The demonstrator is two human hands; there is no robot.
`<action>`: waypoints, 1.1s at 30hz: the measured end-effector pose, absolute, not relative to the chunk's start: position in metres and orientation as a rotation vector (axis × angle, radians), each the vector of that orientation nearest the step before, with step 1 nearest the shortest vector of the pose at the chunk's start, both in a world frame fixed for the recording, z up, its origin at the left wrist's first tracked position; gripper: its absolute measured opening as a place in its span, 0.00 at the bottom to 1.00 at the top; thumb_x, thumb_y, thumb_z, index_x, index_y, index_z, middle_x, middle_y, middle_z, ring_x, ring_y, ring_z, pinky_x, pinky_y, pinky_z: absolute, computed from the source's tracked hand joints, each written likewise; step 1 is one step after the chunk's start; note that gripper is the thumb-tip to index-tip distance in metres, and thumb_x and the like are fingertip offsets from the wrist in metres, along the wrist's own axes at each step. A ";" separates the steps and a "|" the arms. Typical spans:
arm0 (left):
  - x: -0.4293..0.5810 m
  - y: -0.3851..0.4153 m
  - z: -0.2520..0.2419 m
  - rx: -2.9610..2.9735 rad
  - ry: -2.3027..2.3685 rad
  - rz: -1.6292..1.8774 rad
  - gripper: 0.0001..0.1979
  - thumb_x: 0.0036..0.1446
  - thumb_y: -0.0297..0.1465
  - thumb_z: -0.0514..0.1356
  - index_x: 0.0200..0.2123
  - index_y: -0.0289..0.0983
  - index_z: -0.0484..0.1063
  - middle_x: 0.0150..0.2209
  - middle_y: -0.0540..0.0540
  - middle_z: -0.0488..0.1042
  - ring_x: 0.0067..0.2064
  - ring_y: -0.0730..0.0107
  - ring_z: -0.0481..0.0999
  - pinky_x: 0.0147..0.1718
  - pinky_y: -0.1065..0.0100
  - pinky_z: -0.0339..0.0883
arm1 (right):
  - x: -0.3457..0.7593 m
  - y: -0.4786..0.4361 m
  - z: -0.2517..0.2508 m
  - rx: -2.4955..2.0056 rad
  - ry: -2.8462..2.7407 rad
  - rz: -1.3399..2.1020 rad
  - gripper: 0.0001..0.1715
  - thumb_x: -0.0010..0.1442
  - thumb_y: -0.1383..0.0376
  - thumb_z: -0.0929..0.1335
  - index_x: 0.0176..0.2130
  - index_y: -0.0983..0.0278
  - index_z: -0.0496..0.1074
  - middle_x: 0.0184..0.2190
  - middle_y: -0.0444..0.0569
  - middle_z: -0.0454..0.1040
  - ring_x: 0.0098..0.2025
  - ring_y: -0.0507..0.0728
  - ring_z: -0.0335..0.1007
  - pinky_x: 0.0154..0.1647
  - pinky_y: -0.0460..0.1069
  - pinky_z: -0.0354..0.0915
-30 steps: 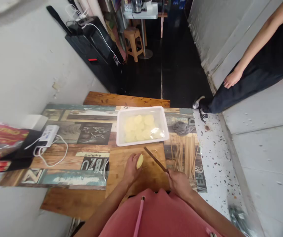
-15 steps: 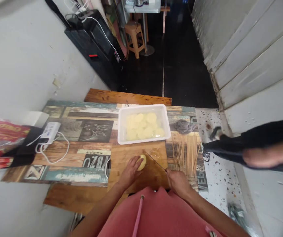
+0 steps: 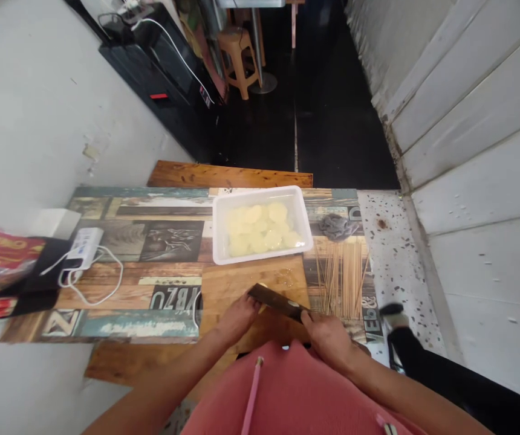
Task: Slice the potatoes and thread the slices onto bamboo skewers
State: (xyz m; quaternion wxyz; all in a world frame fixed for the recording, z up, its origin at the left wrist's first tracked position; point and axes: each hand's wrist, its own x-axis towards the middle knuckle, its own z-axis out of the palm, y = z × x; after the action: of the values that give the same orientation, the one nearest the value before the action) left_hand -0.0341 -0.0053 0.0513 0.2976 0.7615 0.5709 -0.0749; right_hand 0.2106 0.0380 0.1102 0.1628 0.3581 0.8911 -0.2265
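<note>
My right hand (image 3: 328,338) is wrapped round the handle of the knife (image 3: 276,302), its broad blade slanting across the cutting board (image 3: 224,278) with the flat of it facing up toward me. My left hand (image 3: 239,315) is drawn in narrow, fingertips bunched at the far end of the blade; I can't tell whether they touch the metal or grip anything behind it. The pale yellow piece (image 3: 263,285) I'm working on – potato, by the look of it – lies on the board beneath or behind the blade, with only a sliver showing past the upper edge.

Just beyond the board sits the white tub (image 3: 217,235), with many round yellow slices (image 3: 262,229) lying inside. To the right are the thin wooden sticks (image 3: 349,278), and past them a crumpled grey cloth (image 3: 338,227).

I judge this to be the slicing step, though whether the edge is in the piece is hidden from me. As I see it, the next stroke calls for a steady hold on the piece and an even thickness – with my left fingertips well clear of the edge.
</note>
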 end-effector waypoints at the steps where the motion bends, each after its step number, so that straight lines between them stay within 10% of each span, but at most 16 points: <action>1: -0.035 -0.005 0.050 2.002 1.516 -0.204 0.19 0.54 0.19 0.44 0.45 0.30 0.68 0.46 0.32 0.69 0.51 0.52 0.67 0.47 0.53 0.62 | 0.211 0.038 0.112 1.007 2.546 -0.635 0.14 0.54 0.71 0.62 0.42 0.70 0.67 0.32 0.56 0.74 0.30 0.58 0.71 0.27 0.48 0.60; 33: -0.046 -0.009 0.037 2.035 1.430 -0.105 0.20 0.55 0.20 0.43 0.49 0.30 0.64 0.51 0.33 0.67 0.54 0.55 0.65 0.50 0.54 0.61 | 0.207 0.054 0.127 0.939 2.438 -0.614 0.11 0.56 0.76 0.59 0.36 0.70 0.68 0.25 0.54 0.74 0.27 0.59 0.72 0.22 0.47 0.60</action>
State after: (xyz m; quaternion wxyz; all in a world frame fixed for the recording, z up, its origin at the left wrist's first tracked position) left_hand -0.0457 -0.0089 0.0369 0.3203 0.7744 0.5442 -0.0399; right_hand 0.2067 0.0542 0.1274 0.2267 0.3407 0.8848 -0.2229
